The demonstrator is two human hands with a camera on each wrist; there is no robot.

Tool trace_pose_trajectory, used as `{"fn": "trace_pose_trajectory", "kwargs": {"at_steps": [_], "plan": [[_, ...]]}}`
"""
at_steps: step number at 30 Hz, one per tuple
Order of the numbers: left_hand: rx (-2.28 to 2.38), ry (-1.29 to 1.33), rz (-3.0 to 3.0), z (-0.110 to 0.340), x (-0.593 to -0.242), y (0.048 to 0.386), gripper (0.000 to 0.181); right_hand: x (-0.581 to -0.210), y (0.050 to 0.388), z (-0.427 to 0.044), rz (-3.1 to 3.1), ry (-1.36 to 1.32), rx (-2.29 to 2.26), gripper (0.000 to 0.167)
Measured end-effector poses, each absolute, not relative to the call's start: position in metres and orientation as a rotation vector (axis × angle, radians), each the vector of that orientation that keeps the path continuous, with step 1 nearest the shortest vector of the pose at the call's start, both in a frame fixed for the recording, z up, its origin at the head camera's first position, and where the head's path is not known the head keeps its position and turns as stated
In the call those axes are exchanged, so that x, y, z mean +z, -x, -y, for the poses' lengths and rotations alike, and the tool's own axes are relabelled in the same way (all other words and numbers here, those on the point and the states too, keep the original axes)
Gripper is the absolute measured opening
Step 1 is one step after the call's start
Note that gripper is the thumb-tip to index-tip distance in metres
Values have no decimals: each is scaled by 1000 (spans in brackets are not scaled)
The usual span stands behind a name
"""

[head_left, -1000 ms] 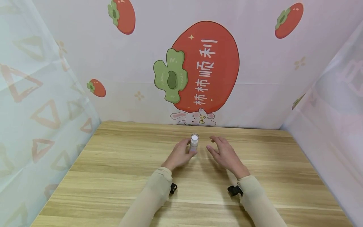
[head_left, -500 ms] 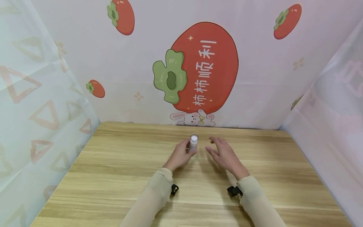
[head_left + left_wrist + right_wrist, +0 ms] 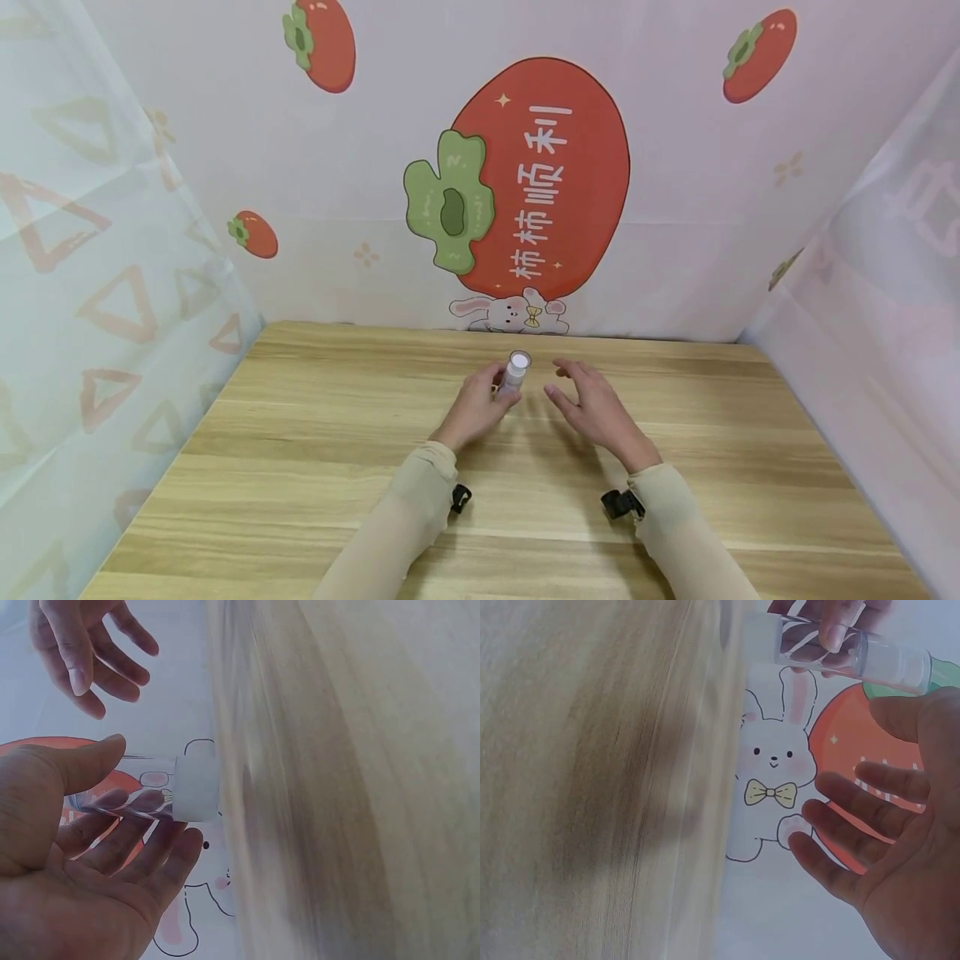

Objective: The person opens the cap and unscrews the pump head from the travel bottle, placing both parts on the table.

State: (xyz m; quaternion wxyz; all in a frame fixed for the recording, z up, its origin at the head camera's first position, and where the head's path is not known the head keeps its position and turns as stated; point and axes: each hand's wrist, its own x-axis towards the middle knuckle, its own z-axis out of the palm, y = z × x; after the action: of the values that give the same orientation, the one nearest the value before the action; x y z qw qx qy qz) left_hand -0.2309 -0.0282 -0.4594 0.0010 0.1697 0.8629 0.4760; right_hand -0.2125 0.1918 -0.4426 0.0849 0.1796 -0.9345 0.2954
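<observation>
Bottle, a slim cylinder of the cosmetic kind, is in my left hand, just below and right of the middle of the head view. I grasp it lightly, thumb on one side and fingers curved round the other; my right hand, to its right in the frame, holds nothing, fingers loosely bent and apart. To hold it well, I judge, the thumb belongs opposite the fingers with even, gentle pressure, since a wall this smooth could slip or turn. It leans slightly toward the frame's upper right; whether its base meets the tabletop I cannot tell. The walls look glossy and transparent, plastic or glass, the base milky white, the cap clear and round. Long pale wood grain runs across the tabletop; the backdrop is creased, cloth-like.
</observation>
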Motion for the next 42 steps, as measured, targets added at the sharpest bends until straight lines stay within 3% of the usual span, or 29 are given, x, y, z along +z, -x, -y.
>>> {"fn": "trace_pose_trajectory", "kwargs": {"at_steps": [42], "plan": [[1024,-672,-3069,54,-443,222,37,-440,211,-185,2789,-669,1187,83]]}}
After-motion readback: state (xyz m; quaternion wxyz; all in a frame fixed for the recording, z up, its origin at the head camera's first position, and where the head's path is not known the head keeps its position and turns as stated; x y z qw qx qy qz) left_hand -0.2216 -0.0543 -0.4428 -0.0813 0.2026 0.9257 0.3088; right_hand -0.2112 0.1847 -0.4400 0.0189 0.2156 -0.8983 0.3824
